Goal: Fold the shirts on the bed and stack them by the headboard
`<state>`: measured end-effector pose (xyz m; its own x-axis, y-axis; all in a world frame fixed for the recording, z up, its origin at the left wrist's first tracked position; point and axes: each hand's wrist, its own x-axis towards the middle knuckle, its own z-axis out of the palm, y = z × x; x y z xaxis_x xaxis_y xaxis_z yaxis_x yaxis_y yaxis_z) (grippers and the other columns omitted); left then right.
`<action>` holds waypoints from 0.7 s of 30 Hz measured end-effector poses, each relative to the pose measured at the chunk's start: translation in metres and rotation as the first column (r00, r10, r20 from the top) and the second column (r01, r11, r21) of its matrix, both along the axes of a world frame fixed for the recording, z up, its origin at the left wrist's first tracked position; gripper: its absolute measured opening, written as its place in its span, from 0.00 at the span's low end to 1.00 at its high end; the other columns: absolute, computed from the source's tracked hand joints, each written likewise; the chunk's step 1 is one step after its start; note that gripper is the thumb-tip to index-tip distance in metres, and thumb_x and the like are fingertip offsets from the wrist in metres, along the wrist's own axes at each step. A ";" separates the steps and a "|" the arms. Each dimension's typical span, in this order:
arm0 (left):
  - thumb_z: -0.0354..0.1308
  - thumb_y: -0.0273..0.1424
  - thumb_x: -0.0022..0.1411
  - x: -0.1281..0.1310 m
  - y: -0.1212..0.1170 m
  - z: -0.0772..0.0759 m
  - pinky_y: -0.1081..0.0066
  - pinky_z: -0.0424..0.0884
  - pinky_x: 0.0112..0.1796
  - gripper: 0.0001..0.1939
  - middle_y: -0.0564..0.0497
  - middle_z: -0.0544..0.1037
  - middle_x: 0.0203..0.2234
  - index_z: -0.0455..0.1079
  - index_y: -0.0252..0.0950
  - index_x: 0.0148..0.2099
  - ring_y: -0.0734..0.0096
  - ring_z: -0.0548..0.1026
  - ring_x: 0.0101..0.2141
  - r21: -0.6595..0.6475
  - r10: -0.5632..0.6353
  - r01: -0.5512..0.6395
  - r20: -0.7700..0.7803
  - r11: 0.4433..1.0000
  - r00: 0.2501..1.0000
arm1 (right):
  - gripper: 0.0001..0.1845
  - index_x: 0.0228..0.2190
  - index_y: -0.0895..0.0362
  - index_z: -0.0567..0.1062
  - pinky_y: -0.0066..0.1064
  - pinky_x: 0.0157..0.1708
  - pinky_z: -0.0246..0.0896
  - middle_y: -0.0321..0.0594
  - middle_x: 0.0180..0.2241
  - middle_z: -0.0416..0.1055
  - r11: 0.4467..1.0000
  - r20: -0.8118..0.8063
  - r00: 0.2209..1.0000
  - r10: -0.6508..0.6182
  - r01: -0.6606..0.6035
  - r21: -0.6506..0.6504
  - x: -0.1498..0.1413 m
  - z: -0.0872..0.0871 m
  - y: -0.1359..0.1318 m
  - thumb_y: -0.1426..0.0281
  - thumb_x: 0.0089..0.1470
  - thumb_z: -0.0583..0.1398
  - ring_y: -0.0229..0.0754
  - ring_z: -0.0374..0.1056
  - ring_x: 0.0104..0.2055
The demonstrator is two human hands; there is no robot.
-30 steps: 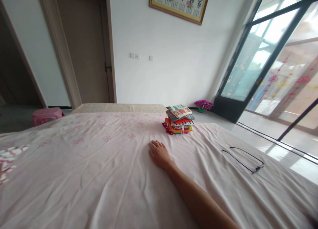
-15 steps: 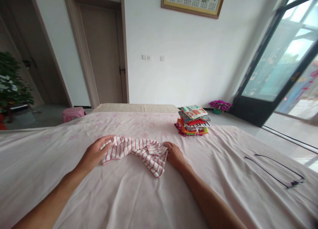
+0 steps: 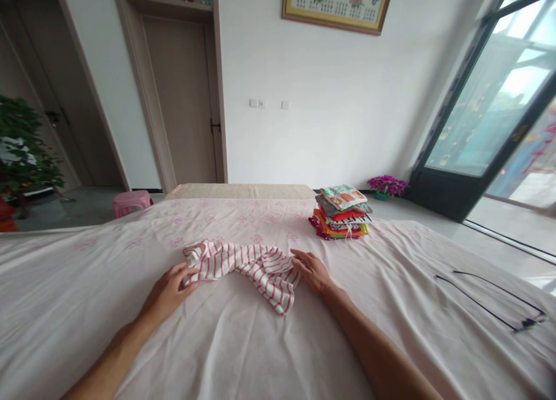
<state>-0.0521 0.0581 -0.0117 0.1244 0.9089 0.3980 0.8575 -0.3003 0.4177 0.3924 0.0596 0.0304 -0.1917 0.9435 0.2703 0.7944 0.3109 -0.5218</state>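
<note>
A white garment with red stripes (image 3: 243,260) lies crumpled and partly twisted on the bed sheet, one part folding toward me. At its lower left corner, my left hand (image 3: 170,289) has fingers and thumb closed about the edge. My right hand (image 3: 316,272) rests at the garment's right end, fingers stretched out and slightly apart, the fingertips touching the cloth. A stack of folded colourful clothes (image 3: 342,213) stands beyond my right hand, with a white and orange printed piece on top.
Black-framed glasses (image 3: 490,301) lie on the pale pink sheet (image 3: 234,353) at the right. Past the bed are a pink stool (image 3: 132,202), a potted plant (image 3: 26,145), purple flowers (image 3: 387,184) and a glass door (image 3: 469,110).
My left hand has slid down from the garment's upper left end to its lower left corner. My right hand's fingers have lifted and spread a little. The view has shifted slightly.
</note>
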 end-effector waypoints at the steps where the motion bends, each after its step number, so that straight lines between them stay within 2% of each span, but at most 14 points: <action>1: 0.53 0.38 0.59 0.000 -0.001 0.002 0.64 0.70 0.51 0.16 0.46 0.76 0.48 0.75 0.40 0.46 0.60 0.74 0.50 0.011 0.011 -0.011 -0.006 1.000 1.000 | 0.29 0.59 0.55 0.69 0.36 0.51 0.58 0.45 0.50 0.74 1.000 0.050 0.999 0.017 -0.017 0.015 -0.002 0.000 -0.001 0.56 0.60 0.55 0.48 0.66 0.52; 3: 0.51 0.35 0.60 0.000 -0.002 0.007 0.65 0.71 0.49 0.14 0.47 0.78 0.44 0.74 0.40 0.44 0.62 0.76 0.45 0.034 0.054 -0.054 -0.013 0.998 0.998 | 0.29 0.58 0.53 0.70 0.36 0.51 0.56 0.44 0.48 0.75 0.998 0.147 0.989 0.031 -0.040 0.056 -0.006 0.001 -0.003 0.59 0.56 0.60 0.48 0.66 0.51; 5: 0.49 0.34 0.61 0.000 -0.004 0.012 0.66 0.71 0.46 0.12 0.48 0.78 0.41 0.73 0.40 0.42 0.63 0.76 0.43 0.065 0.116 -0.115 -0.016 0.991 0.993 | 0.21 0.52 0.49 0.74 0.35 0.50 0.56 0.41 0.45 0.76 0.996 0.193 0.981 0.013 -0.029 0.083 -0.009 0.001 -0.004 0.63 0.57 0.60 0.46 0.67 0.49; 7: 0.49 0.35 0.62 0.000 -0.007 0.016 0.66 0.71 0.46 0.12 0.47 0.78 0.42 0.71 0.40 0.42 0.62 0.76 0.44 0.121 0.172 -0.170 -0.001 0.978 0.985 | 0.15 0.46 0.49 0.78 0.34 0.48 0.56 0.39 0.42 0.77 0.994 0.185 0.982 -0.040 0.020 0.108 -0.010 0.001 -0.004 0.67 0.60 0.56 0.44 0.68 0.46; 10: 0.47 0.36 0.63 -0.001 -0.012 0.023 0.67 0.71 0.44 0.14 0.45 0.78 0.43 0.70 0.39 0.44 0.61 0.76 0.44 0.166 0.262 -0.270 0.068 0.948 0.963 | 0.14 0.41 0.51 0.78 0.34 0.46 0.56 0.40 0.39 0.76 0.980 0.118 0.987 -0.106 0.084 0.178 -0.007 0.001 -0.005 0.67 0.62 0.53 0.44 0.68 0.44; 13: 0.46 0.37 0.64 -0.001 -0.018 0.030 0.69 0.70 0.37 0.15 0.46 0.79 0.39 0.69 0.38 0.46 0.63 0.78 0.37 0.108 0.370 -0.386 0.145 0.916 0.918 | 0.15 0.39 0.53 0.76 0.33 0.44 0.58 0.41 0.39 0.75 0.967 -0.024 0.996 -0.087 0.090 0.239 -0.005 -0.002 -0.005 0.66 0.63 0.51 0.44 0.68 0.43; 16: 0.48 0.37 0.64 0.003 -0.023 0.041 0.71 0.69 0.30 0.14 0.51 0.79 0.27 0.69 0.39 0.47 0.66 0.78 0.27 0.005 0.419 -0.438 0.276 0.899 0.865 | 0.13 0.38 0.54 0.75 0.33 0.43 0.60 0.41 0.38 0.73 0.960 -0.217 0.974 -0.066 0.121 0.251 -0.006 -0.003 -0.004 0.66 0.62 0.51 0.44 0.68 0.41; 19: 0.50 0.35 0.61 0.010 -0.027 0.061 0.72 0.69 0.25 0.15 0.57 0.73 0.16 0.69 0.39 0.48 0.67 0.76 0.21 -0.033 0.419 -0.469 0.509 0.882 0.752 | 0.11 0.33 0.55 0.72 0.32 0.37 0.60 0.38 0.31 0.71 0.971 -0.446 0.894 -0.031 0.133 0.199 -0.012 0.006 -0.004 0.63 0.60 0.52 0.42 0.65 0.35; 21: 0.50 0.34 0.60 0.015 -0.030 0.083 0.72 0.70 0.23 0.16 0.58 0.73 0.16 0.68 0.37 0.50 0.67 0.76 0.20 0.016 0.337 -0.472 0.679 0.882 0.653 | 0.13 0.30 0.55 0.70 0.30 0.32 0.58 0.35 0.27 0.67 0.981 -0.588 0.809 0.020 0.098 0.167 -0.019 0.023 -0.009 0.60 0.60 0.54 0.40 0.62 0.30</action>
